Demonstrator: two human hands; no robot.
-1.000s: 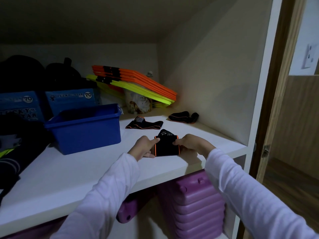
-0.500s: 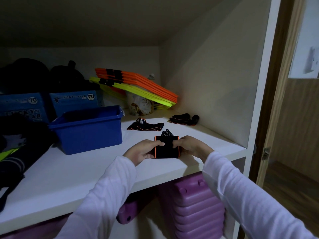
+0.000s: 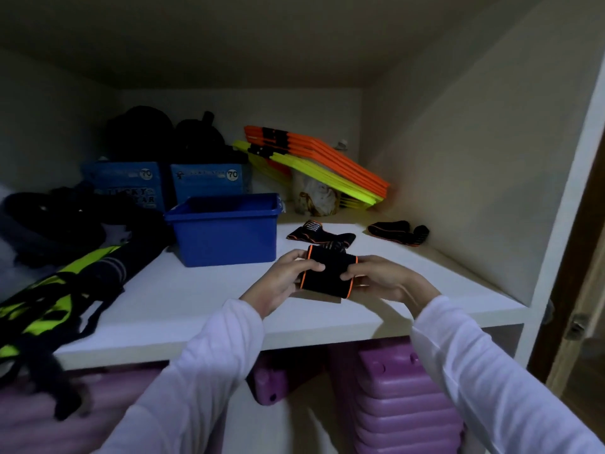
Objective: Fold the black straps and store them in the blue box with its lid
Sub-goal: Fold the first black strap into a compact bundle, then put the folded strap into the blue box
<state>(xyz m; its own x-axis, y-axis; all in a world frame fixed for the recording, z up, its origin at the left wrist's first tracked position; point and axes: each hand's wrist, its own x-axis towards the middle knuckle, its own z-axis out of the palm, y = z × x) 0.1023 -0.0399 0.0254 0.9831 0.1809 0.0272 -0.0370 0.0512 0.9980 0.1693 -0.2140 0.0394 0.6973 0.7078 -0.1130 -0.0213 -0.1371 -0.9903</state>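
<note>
A folded black strap with orange edges (image 3: 329, 273) is held just above the white shelf (image 3: 183, 299). My left hand (image 3: 288, 276) grips its left edge and my right hand (image 3: 381, 278) grips its right edge. Behind it a second black strap (image 3: 316, 234) lies flat on the shelf, and a third black strap (image 3: 397, 232) lies further right near the cupboard wall. The open blue box (image 3: 226, 231) stands to the left of my hands, without a lid on it. No lid is visible.
Two blue cartons (image 3: 170, 185) and dark bags (image 3: 163, 136) stand behind the box. Orange and yellow flat hurdles (image 3: 314, 165) lean at the back over a small tied bag (image 3: 314, 198). Black and neon-yellow gear (image 3: 55, 283) lies at left. Purple steps (image 3: 402, 407) sit below the shelf.
Both hands have lifted the folded strap off the shelf and closed more tightly on its two edges. The camera has tilted and shifted, showing more of the left side.
</note>
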